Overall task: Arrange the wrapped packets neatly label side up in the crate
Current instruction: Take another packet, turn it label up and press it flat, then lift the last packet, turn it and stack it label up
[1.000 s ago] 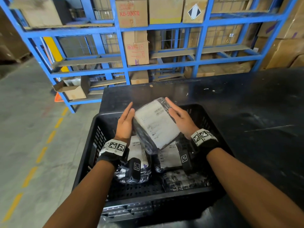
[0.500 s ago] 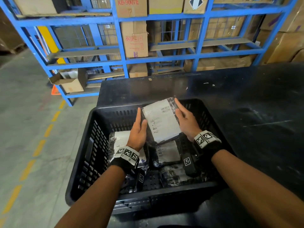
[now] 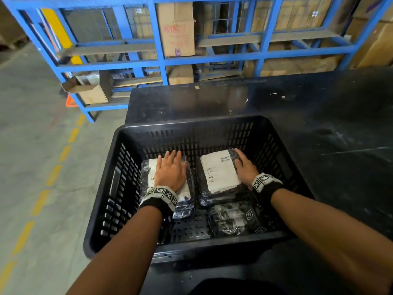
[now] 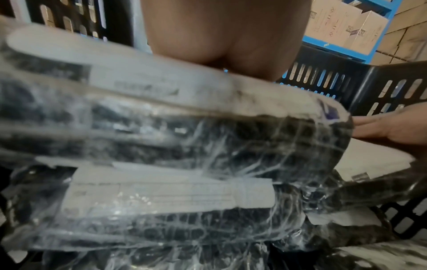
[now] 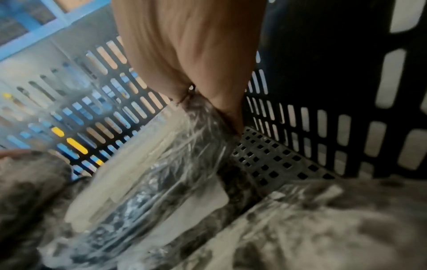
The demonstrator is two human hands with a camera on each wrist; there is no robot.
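The black slotted crate [image 3: 131, 188] fills the middle of the head frame, with two label-up stacks side by side. The left hand [image 3: 170, 173] lies flat, fingers straight, pressing the left packet [image 3: 187, 201]. The right hand [image 3: 245, 167] rests along the right packet [image 3: 219, 173]'s outer edge, fingers loosely extended, gripping nothing. A dark packet [image 3: 229, 220] lower right shows no label. The crinkled clear film looks slick and the contents soft, probably light; best gripped at opposite edges.
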